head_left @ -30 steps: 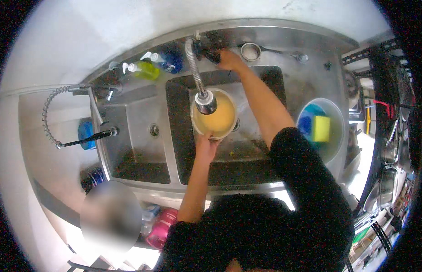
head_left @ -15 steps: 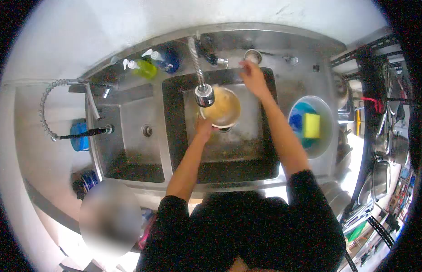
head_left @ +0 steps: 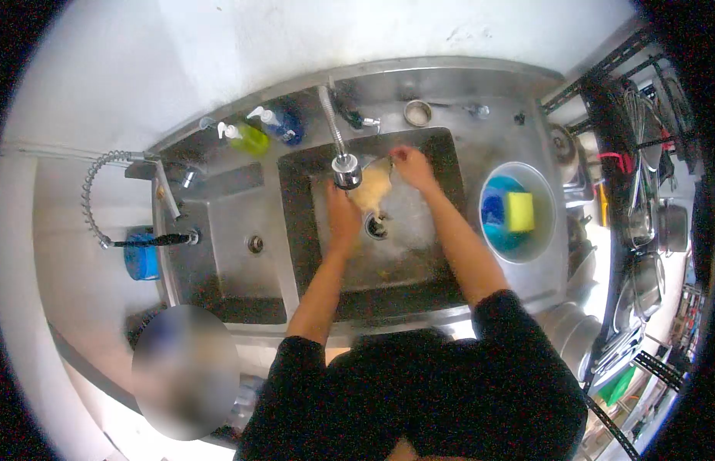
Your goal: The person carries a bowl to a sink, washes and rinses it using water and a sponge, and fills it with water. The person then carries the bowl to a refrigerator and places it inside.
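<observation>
Liquid (head_left: 373, 207) runs from a tilted bowl (head_left: 379, 175) just beyond the drain (head_left: 378, 230); emptying seems in hand, calling next for steady tilt. Left of the drain, the left hand (head_left: 343, 219) has its grip clamped on the bowl; the right hand's (head_left: 413, 168), beyond, I cannot tell.

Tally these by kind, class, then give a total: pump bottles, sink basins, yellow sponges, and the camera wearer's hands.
Pump bottles: 2
Basins: 2
Yellow sponges: 1
Hands: 2
Total: 7
</observation>
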A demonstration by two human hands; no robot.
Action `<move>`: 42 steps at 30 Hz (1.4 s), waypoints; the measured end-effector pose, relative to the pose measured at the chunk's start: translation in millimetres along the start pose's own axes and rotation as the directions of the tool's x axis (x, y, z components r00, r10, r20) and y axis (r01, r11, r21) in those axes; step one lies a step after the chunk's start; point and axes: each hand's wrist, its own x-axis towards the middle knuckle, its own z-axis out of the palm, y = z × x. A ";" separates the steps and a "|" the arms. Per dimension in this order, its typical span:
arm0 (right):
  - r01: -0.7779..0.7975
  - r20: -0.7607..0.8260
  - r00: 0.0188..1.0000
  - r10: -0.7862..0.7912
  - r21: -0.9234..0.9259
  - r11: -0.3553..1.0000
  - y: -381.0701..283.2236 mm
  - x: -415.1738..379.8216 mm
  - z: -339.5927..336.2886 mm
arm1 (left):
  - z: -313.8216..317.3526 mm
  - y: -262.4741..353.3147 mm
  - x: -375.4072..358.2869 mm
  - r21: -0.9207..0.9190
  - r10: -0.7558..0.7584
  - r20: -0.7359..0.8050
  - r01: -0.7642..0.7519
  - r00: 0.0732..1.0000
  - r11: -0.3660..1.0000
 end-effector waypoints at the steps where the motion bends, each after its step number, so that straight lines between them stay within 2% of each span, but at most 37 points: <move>1: -0.034 -0.003 0.999 0.034 -0.027 0.999 -8.9 4.9 2.8 | -1.7 3.0 -2.3 0.025 0.016 -0.041 -0.015 0.999 1.000; 3: -0.104 -0.007 0.995 0.103 -0.080 0.991 -26.7 13.0 4.0 | -10.1 12.7 -13.6 0.021 -0.025 -0.056 0.026 0.998 0.999; 6: -0.044 -0.036 0.998 0.043 -0.029 0.999 6.3 48.0 43.1 | -4.8 -0.5 -30.9 0.124 -0.015 -0.081 0.025 0.997 0.992; 7: -0.160 0.037 0.987 0.157 0.117 0.980 1.4 50.7 44.0 | -7.6 0.9 -32.4 0.174 0.002 -0.090 0.013 0.996 0.985; 9: -0.403 0.227 0.913 0.339 0.364 0.840 -7.8 56.4 45.3 | -13.5 4.7 -39.6 0.104 0.005 -0.077 0.003 0.997 0.995; 12: -0.576 0.417 0.817 0.398 0.603 0.551 -34.9 72.2 25.9 | -11.0 -1.5 -36.9 0.103 0.020 -0.080 -0.011 0.997 0.995; 15: -0.544 0.453 0.837 0.306 0.748 0.380 -58.9 86.3 6.5 | -4.5 -2.2 -34.9 0.147 0.024 -0.064 -0.014 0.998 0.989; 17: -0.456 0.283 0.890 0.357 0.539 0.708 -65.3 100.9 -4.4 | 0.7 -1.9 -30.4 0.160 0.034 -0.056 -0.025 0.998 0.987; 18: -0.402 0.191 0.915 0.354 0.389 0.829 -66.9 106.0 -8.3 | 4.7 -2.8 -28.9 0.159 0.041 -0.056 -0.032 0.998 0.987; 20: -0.159 0.011 0.986 0.164 0.305 0.939 -45.9 110.6 3.8 | 12.4 -6.6 -29.8 0.110 0.000 -0.051 0.006 0.999 0.994; 21: -0.035 -0.071 0.996 0.054 0.242 0.970 -33.6 114.0 8.5 | 16.6 -6.8 -30.3 0.060 -0.050 -0.045 0.053 0.998 0.997; 24: -0.287 0.284 0.943 0.172 0.439 0.852 -37.8 82.9 -1.7 | 18.2 0.8 -32.5 -0.021 -0.184 -0.005 0.184 0.983 0.983; 27: -0.172 0.210 0.975 0.078 0.478 0.861 -16.1 61.8 13.7 | 31.8 -12.6 -40.2 -0.083 -0.328 -0.036 0.325 0.944 0.942; 29: -0.208 0.209 0.968 0.137 0.369 0.906 -8.4 30.8 25.3 | 28.4 -10.5 -37.5 -0.275 -0.485 0.009 0.469 0.874 0.839; 30: -0.225 0.205 0.965 0.165 0.311 0.923 -5.4 22.5 28.9 | 24.0 -7.8 -35.4 -0.423 -0.572 0.099 0.554 0.815 0.717; 31: -0.188 0.183 0.972 0.145 0.242 0.952 10.7 22.7 37.3 | 19.0 -4.1 -33.4 -0.546 -0.633 0.204 0.624 0.746 0.559; 33: -0.121 0.153 0.982 0.107 0.091 0.988 47.2 17.3 56.6 | 40.1 -35.0 -38.8 -0.729 -0.678 0.400 0.662 0.617 0.174; 34: -0.121 0.165 0.981 0.101 0.115 0.986 42.4 14.5 52.3 | 48.7 -46.3 -40.4 -0.767 -0.661 0.501 0.640 0.559 -0.040; 37: -0.118 0.189 0.979 0.077 0.217 0.969 3.0 2.0 27.4 | 40.4 -36.7 -40.8 -0.742 -0.571 0.564 0.670 0.597 -0.033; 40: -0.076 0.205 0.979 0.000 0.362 0.929 -39.6 -12.5 4.3 | 54.8 -43.1 -39.2 -0.720 -0.494 0.658 0.666 0.569 -0.192; 42: -0.012 0.249 0.963 -0.106 0.430 0.903 -68.3 -25.8 -14.0 | 62.6 -41.8 -39.9 -0.757 -0.431 0.642 0.615 0.634 -0.222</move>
